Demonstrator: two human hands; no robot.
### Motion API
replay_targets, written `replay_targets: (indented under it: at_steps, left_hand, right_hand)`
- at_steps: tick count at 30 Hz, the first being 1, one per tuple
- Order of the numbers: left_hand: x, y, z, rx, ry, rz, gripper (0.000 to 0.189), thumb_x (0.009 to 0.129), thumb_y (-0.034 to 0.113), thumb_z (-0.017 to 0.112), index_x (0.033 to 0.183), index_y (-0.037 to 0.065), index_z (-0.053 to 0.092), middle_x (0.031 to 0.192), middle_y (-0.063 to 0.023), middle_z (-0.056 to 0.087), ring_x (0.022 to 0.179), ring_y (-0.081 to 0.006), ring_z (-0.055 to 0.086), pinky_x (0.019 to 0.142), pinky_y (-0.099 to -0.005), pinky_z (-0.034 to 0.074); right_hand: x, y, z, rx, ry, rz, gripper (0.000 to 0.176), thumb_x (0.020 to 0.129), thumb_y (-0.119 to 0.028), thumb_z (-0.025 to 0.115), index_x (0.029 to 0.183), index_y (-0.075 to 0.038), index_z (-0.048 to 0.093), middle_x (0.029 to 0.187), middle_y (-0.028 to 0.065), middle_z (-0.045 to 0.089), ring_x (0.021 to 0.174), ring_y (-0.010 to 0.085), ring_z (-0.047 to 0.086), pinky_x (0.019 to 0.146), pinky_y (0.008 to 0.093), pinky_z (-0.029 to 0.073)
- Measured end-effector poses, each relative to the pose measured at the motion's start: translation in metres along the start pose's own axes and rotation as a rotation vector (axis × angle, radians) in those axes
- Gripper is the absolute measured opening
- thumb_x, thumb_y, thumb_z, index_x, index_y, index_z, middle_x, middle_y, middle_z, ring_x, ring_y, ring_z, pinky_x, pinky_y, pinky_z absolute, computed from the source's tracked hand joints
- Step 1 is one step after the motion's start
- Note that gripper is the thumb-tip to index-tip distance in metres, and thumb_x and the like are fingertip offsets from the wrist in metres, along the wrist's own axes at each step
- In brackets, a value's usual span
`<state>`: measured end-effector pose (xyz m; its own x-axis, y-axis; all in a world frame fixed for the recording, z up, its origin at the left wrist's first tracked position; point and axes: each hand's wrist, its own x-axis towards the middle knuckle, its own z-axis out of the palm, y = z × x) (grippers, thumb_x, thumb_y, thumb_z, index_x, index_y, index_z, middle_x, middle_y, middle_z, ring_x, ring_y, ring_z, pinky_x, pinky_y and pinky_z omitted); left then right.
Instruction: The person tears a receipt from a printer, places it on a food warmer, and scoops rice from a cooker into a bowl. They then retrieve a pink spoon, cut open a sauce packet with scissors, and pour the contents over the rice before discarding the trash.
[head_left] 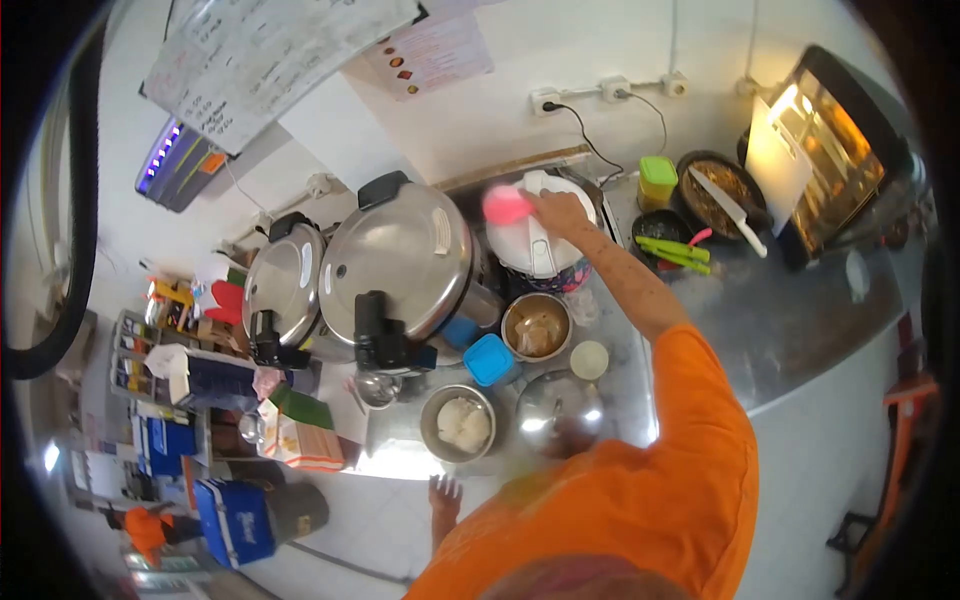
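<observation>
The pink thing point(507, 205) beside the white cooker point(535, 252) is blurred beyond naming. The right hand point(560, 212) hides part of that cooker; its grip is unclear.

Right hand point(562, 212) reached out over the white rice cooker point(535, 255) at the back of the steel worktop point(800, 330), grip closed on a blurred pink object point(507, 205). Left hand point(445, 495) low beside the worktop edge, fingers spread, holding nothing. Just in front of the cooker: bowl of brown liquid point(537, 326), blue tub point(490, 360), bowl of white food point(458, 423), loose steel lid point(558, 410). Left of the cooker, two large lidded steel pots point(400, 255), side by side. To the right, green tongs point(675, 250), a knife point(732, 212) lying across a dark pan point(700, 175), then a lit oven point(835, 150).
</observation>
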<state>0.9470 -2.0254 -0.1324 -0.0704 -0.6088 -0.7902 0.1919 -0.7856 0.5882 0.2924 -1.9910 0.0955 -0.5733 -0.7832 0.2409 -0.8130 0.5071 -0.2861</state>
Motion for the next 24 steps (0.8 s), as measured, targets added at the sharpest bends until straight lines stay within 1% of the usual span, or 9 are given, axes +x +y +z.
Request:
replay_targets:
  at_steps: [2, 5, 7, 10, 11, 14, 19, 22, 24]
  left_hand:
    - [0.006, 0.017, 0.016, 0.153, -0.076, 0.059, 0.060, 0.092, 0.043, 0.051, 0.141, 0.016, 0.030, 0.140, -0.0079, 0.037, 0.129, -0.0263, 0.037, 0.099, -0.0456, 0.039]
    - [0.026, 0.029, 0.022, 0.173, -0.145, 0.044, 0.059, 0.090, 0.029, 0.060, 0.140, 0.013, 0.033, 0.138, -0.0099, 0.039, 0.125, -0.0269, 0.041, 0.098, -0.0413, 0.040]
    - [0.071, 0.020, 0.018, 0.620, -0.436, 0.507, 0.050, 0.083, 0.012, 0.068, 0.129, 0.008, 0.048, 0.124, -0.0103, 0.049, 0.109, -0.0257, 0.050, 0.094, -0.0367, 0.044]
    - [0.083, 0.025, 0.021, 0.676, -0.345, 0.471, 0.033, 0.076, 0.002, 0.072, 0.106, 0.002, 0.059, 0.106, -0.0071, 0.053, 0.092, -0.0222, 0.053, 0.085, -0.0321, 0.049]
    - [0.098, 0.023, 0.009, 0.787, -0.435, 0.839, 0.020, 0.074, 0.001, 0.071, 0.089, 0.000, 0.057, 0.093, -0.0067, 0.052, 0.082, -0.0198, 0.052, 0.076, -0.0326, 0.053]
    - [0.041, 0.030, 0.013, 0.250, -0.271, 0.400, 0.017, 0.073, -0.002, 0.068, 0.086, 0.000, 0.056, 0.091, -0.0089, 0.054, 0.080, -0.0203, 0.054, 0.070, -0.0329, 0.054]
    - [0.028, 0.036, -0.045, 0.374, -0.032, 0.398, 0.012, 0.073, 0.003, 0.066, 0.081, 0.000, 0.056, 0.084, -0.0090, 0.058, 0.075, -0.0175, 0.054, 0.065, -0.0354, 0.053]
    - [0.042, 0.040, -0.075, 1.884, -0.274, 1.144, 0.015, 0.073, 0.004, 0.065, 0.087, 0.001, 0.058, 0.089, -0.0078, 0.059, 0.075, -0.0172, 0.055, 0.066, -0.0354, 0.052]
    - [0.050, 0.010, -0.058, 0.605, -0.352, 0.332, 0.022, 0.075, 0.007, 0.064, 0.096, 0.003, 0.058, 0.099, -0.0073, 0.060, 0.079, -0.0167, 0.056, 0.067, -0.0336, 0.051]
  right_hand:
    - [-0.007, -0.004, 0.020, -0.048, 0.028, 0.049, 0.047, 0.089, -0.033, 0.051, 0.135, -0.024, 0.044, 0.100, 0.0144, 0.064, 0.089, 0.0344, 0.063, 0.080, 0.0448, 0.050]
    - [-0.035, -0.021, 0.006, -0.355, 0.748, -0.061, 0.038, 0.090, -0.028, 0.050, 0.128, -0.021, 0.050, 0.092, 0.0099, 0.065, 0.081, 0.0326, 0.064, 0.070, 0.0446, 0.051]
    - [-0.059, -0.036, 0.001, -0.074, 0.652, 0.040, 0.036, 0.090, -0.028, 0.051, 0.125, -0.019, 0.050, 0.091, 0.0126, 0.065, 0.081, 0.0344, 0.063, 0.070, 0.0461, 0.050]
    - [-0.135, -0.035, -0.003, 0.273, 0.445, 0.254, 0.033, 0.089, -0.029, 0.053, 0.119, -0.015, 0.052, 0.088, 0.0166, 0.064, 0.080, 0.0375, 0.061, 0.069, 0.0482, 0.048]
    - [-0.164, -0.040, 0.000, 0.373, 0.337, 0.342, 0.032, 0.089, -0.030, 0.053, 0.116, -0.014, 0.052, 0.087, 0.0179, 0.064, 0.080, 0.0388, 0.061, 0.068, 0.0489, 0.047]
    - [-0.284, -0.033, -0.002, 0.513, 0.273, 0.335, 0.036, 0.086, -0.036, 0.057, 0.110, -0.009, 0.057, 0.080, 0.0178, 0.063, 0.076, 0.0370, 0.061, 0.064, 0.0469, 0.046]
    - [-0.487, -0.013, 0.009, 0.550, 0.055, 0.687, 0.034, 0.086, -0.034, 0.057, 0.101, -0.004, 0.064, 0.076, 0.0170, 0.062, 0.070, 0.0295, 0.060, 0.064, 0.0399, 0.046]
    - [-0.587, 0.000, 0.022, 0.616, 0.232, 0.830, 0.031, 0.087, -0.029, 0.056, 0.101, -0.003, 0.065, 0.076, 0.0170, 0.063, 0.068, 0.0277, 0.060, 0.063, 0.0392, 0.046]
    - [-0.635, 0.003, 0.000, 0.602, 0.241, 1.003, 0.029, 0.088, -0.024, 0.055, 0.106, -0.003, 0.063, 0.075, 0.0178, 0.064, 0.069, 0.0293, 0.061, 0.063, 0.0400, 0.046]
